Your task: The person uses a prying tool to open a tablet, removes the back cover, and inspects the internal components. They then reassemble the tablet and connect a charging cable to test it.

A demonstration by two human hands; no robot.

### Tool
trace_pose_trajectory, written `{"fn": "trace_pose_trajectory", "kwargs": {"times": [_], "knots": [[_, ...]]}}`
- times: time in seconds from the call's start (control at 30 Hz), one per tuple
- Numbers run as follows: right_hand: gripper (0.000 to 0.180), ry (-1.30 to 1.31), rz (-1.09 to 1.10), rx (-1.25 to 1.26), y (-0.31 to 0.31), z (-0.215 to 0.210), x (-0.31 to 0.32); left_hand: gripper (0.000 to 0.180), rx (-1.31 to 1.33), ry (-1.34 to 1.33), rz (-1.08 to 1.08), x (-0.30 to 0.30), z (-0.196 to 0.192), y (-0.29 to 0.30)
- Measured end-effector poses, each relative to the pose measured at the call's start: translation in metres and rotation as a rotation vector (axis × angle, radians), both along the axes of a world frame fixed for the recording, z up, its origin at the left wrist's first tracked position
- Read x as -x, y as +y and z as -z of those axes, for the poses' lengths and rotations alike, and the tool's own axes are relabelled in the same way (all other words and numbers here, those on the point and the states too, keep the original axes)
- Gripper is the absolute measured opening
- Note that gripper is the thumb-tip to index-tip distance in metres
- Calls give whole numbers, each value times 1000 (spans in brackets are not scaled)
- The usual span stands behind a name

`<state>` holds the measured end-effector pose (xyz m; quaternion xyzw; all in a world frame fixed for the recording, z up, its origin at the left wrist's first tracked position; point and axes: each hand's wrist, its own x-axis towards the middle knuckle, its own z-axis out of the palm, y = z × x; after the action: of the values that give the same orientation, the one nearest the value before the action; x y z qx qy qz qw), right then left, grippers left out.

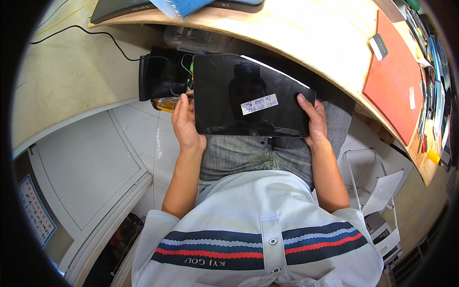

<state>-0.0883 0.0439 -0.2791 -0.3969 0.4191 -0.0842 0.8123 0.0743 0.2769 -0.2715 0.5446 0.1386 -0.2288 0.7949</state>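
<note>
A black tablet (215, 91) lies across my lap, its glossy dark screen facing up and catching reflections. Stuck to the screen is a small white label (259, 104) with handwriting. My left hand (186, 125) is closed at the tablet's left edge, with most of its fingers hidden. By those fingertips a short dark piece, perhaps a cable end, meets the edge; I cannot make out exactly what it is. Gripping the right edge is my right hand (316, 119), its thumb on the screen and its fingers underneath.
A curved wooden workbench (306, 28) arcs ahead and right, bearing a red mat (394, 81), a small black-and-white box (378, 46) and several tools. Beneath it, at left, are a black container (158, 79) with cables and a clear plastic box (196, 38). A white metal frame (373, 179) stands right.
</note>
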Motion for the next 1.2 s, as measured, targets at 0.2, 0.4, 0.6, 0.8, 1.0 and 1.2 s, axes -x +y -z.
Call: {"fn": "trace_pose_trajectory", "kwargs": {"times": [0.2, 0.4, 0.6, 0.8, 1.0, 1.2], "knots": [[32, 2, -6, 0, 0, 0, 0, 31, 29, -9, 15, 1, 6, 6], [32, -32, -15, 5, 0, 2, 3, 22, -387, -339, -85, -3, -4, 21], [32, -278, -87, -81, -5, 4, 14, 17, -995, -1377, 443, 13, -50, 23], [36, -364, -159, -67, -4, 3, 18, 19, -855, -1599, 823, 14, -50, -13], [39, -355, -187, -31, -4, 4, 22, 21, -864, -1751, 1029, -1, -59, -22], [43, -354, -209, 15, -3, 6, 24, 24, -996, -2010, 1130, 3, -65, -30]]}}
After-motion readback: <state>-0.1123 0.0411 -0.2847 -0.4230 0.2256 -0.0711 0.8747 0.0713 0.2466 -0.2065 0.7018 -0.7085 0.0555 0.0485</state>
